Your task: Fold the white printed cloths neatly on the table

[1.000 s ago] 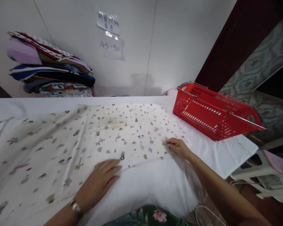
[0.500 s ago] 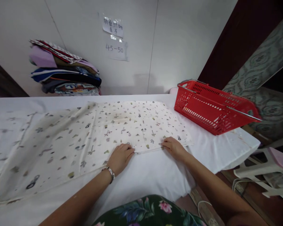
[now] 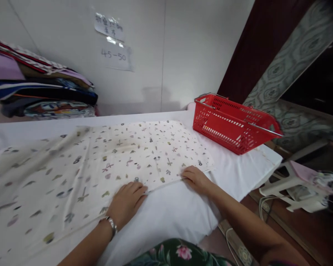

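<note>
A cream cloth (image 3: 116, 147) printed with small plants and cars lies spread over the white-covered table, doubled on its right part and running out of view at the left. At its near edge, my left hand (image 3: 129, 201) has its fingers together on top and the thumb at the rim, pinching the fabric. A silver bracelet circles that wrist. Farther right, my right hand (image 3: 195, 179) grips the same edge close to the cloth's right corner, fingertips curled over it. The undersides of both hands are hidden.
A red plastic basket (image 3: 230, 129) with metal handles stands at the table's right end. Folded clothes (image 3: 44, 85) are stacked at the back left. Paper signs (image 3: 115, 55) hang on the wall. A white stool (image 3: 291, 184) with a pink top stands off the right side.
The view has turned rightward, so the cloth, clothes stack and basket appear farther left. Both hands stay at the cloth's near edge in much the same grip.
</note>
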Tool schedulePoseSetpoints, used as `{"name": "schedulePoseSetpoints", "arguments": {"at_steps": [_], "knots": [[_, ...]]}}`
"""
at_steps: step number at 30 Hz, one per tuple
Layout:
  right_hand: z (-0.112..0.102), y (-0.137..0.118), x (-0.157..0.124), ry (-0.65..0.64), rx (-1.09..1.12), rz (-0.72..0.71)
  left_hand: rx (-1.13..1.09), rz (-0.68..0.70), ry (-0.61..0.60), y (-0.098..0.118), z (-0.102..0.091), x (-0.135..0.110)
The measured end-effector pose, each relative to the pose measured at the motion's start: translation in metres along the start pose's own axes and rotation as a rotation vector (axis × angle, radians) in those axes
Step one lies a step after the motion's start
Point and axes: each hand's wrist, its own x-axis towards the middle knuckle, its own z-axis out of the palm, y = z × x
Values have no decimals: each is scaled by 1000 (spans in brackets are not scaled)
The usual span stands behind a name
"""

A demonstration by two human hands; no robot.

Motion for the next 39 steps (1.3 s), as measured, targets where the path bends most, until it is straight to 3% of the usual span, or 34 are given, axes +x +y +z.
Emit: {"name": "schedulePoseSetpoints", "arguments": {"at_steps": [8, 17, 24, 30, 39], "knots": [[-13, 26, -27, 40, -91, 31, 62, 19, -16, -11, -3, -1], [-25, 60, -51, 99, -225, 135, 78, 5, -40, -2, 1, 13], [-26, 58, -51, 137, -86, 210, -39, 17, -51, 1, -4, 1], [-38, 55, -48, 70, 171, 299, -110, -60, -60, 6, -7, 2], [-34, 52, -38, -11, -23, 161, -173, -72, -42, 13, 0, 15]]}}
